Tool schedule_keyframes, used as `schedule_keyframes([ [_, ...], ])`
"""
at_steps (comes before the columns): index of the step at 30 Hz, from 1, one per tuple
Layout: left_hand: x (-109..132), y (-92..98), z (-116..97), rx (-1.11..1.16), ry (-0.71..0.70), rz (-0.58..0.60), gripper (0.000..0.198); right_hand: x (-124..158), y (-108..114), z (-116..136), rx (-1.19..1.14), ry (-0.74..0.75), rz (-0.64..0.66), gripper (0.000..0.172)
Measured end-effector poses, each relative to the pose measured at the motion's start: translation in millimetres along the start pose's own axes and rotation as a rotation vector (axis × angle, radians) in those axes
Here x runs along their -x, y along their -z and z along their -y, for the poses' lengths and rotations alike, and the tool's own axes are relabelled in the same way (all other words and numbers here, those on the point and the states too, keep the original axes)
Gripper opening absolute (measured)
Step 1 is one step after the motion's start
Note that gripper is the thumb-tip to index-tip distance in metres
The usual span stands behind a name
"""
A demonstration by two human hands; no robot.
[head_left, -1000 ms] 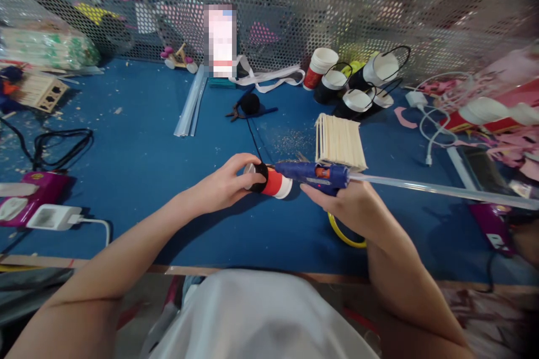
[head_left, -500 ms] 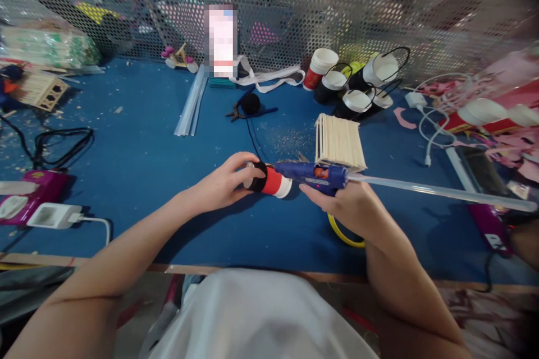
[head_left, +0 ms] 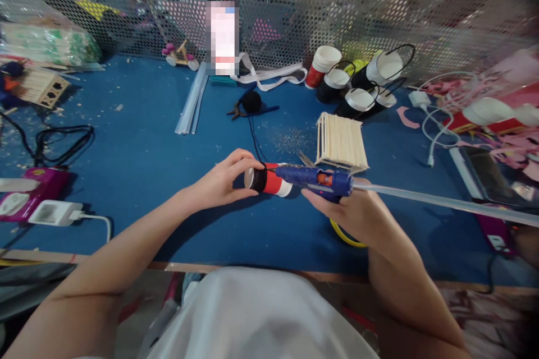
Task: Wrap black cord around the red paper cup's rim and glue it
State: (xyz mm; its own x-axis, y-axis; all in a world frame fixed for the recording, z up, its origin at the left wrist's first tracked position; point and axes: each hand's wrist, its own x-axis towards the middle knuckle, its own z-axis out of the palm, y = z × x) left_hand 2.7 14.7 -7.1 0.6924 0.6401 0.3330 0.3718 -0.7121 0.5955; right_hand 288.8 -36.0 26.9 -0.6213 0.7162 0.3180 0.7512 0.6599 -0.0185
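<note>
On the blue table lies a paper cup (head_left: 274, 180) on its side, red and white with a black band of cord round its left end. My left hand (head_left: 227, 182) grips that left end between thumb and fingers. My right hand (head_left: 351, 207) is wrapped round the handle of a blue glue gun (head_left: 314, 178), whose tip meets the cup near the edge of the black band. A long clear glue stick (head_left: 438, 198) sticks out of the gun's back. Black cord (head_left: 256, 137) runs from the cup up to a black ball (head_left: 251, 102) of cord.
A stick box (head_left: 342, 141) stands beyond the gun, with black-wrapped cups (head_left: 332, 85) behind it. Clear glue sticks (head_left: 191, 102) and pliers (head_left: 236, 112) lie farther back. Purple power strips (head_left: 40, 188) sit left and right. A yellow ring (head_left: 343, 234) is under my right hand.
My left hand's fingers have shifted on the cup, showing more of the black band. The glue gun has moved slightly right, its tip still at the cup.
</note>
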Motion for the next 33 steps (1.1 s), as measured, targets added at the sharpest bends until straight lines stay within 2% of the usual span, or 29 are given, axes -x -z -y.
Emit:
schedule_keyframes([
  [6, 0, 0.5, 1, 0.082, 0.057, -0.009, 0.044, -2, 1, 6, -0.037, -0.05, -0.024, 0.027],
  [9, 0, 0.7, 1, 0.12, 0.106, -0.008, 0.045, -8, 8, 12, -0.192, -0.174, -0.009, 0.03],
  [13, 0, -0.3, 2, 0.163, 0.176, -0.015, 0.045, -13, 14, 17, -0.378, -0.321, 0.039, 0.022],
  [19, 0, -2.7, 4, 0.23, 0.262, -0.029, 0.046, -11, 11, 17, -0.381, -0.3, 0.039, 0.018],
  [27, -1, -1.9, 3, 0.235, 0.281, -0.03, 0.046, -12, 11, 19, -0.359, -0.306, 0.031, 0.02],
  [30, -1, -2.4, 2, 0.243, 0.283, -0.033, 0.045, -7, 8, 14, -0.324, -0.32, 0.028, 0.016],
  [33, -1, -2.8, 1, 0.222, 0.269, -0.031, 0.045, 0, 3, 4, -0.259, -0.249, 0.075, 0.016],
])
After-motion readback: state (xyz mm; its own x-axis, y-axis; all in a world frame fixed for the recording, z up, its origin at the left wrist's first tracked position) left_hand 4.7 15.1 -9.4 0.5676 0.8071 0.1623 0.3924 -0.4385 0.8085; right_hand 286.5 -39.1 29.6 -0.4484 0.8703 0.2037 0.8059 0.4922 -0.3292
